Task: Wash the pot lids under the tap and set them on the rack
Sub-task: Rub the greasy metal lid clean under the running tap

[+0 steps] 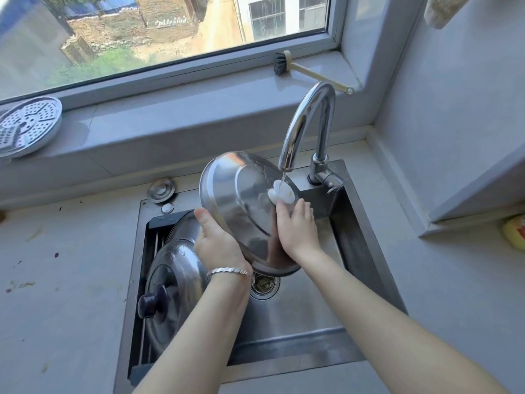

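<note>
- Nearest us, on the rack (159,222) that spans the sink's left edge, a steel lid with a dark knob (173,280) leans on its rim. A second lid (181,226) is propped behind it. Standing tilted like that, they would shed water down into the sink (363,231).
- Just right of them, the drain (262,282) lies open in the sink floor, directly below the work, so we judge the run-off goes straight down.
- Our left hand (218,240), a bracelet (230,272) on its wrist, grips the lid being washed (238,194) at its lower left rim. The thumb is hooked over the edge and the other fingers are hidden behind. This hold keeps the lid up off the sink floor and tilted towards the water.
- Our right hand (297,228) lies on the domed face with fingers fairly straight, grasping nothing. The fingertips sit just below the white knob (281,193), placed to rub where the water lands.
- The water stream (282,180) drops from the tap (306,120), mounted at the sink's far right corner, onto that knob.
- We judge this lid mid-rinse and not yet ready for the rack.
- On the sill (199,109) beyond, a brush (281,64) lies near the right corner and a perforated steamer plate (28,125) leans at the left end.
</note>
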{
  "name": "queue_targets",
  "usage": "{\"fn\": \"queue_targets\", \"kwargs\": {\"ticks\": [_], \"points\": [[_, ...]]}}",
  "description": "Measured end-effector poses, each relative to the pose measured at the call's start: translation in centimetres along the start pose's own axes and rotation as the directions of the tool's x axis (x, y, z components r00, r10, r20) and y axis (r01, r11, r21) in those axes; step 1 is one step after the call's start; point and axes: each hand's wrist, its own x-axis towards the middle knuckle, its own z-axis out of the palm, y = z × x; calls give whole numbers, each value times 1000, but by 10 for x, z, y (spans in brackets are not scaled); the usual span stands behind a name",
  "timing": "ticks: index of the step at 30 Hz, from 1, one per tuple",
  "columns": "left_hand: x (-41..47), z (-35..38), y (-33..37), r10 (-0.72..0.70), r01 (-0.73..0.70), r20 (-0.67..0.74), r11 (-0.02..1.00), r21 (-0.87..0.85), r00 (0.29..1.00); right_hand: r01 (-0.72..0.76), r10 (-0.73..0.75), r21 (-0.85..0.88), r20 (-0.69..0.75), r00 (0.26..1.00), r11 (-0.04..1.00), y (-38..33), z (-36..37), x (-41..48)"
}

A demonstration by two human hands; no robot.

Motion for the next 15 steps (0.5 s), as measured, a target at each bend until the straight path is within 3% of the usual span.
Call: {"fn": "queue_targets", "kwargs": {"ticks": [3,5,9,11,15], "points": [[7,2,5,-3,2,-26,1000,-7,1000,319,-317,-120,39,948,940,-2,14,-39],[9,0,7,-18,18,-28,1000,-7,999,405,-399,-113,69,914,907,3,18,-42],[0,-4,11,-32,32,-37,999,-8,999,84,-84,50,-2,996,995,3,3,8],[0,-4,13,-44,45,-69,999,8,997,85,-86,-35,-10,996,996,3,5,4],[11,-4,11,-87,86,-129,996,-12,988,475,-470,-193,70,880,859,-1,25,-47]]}}
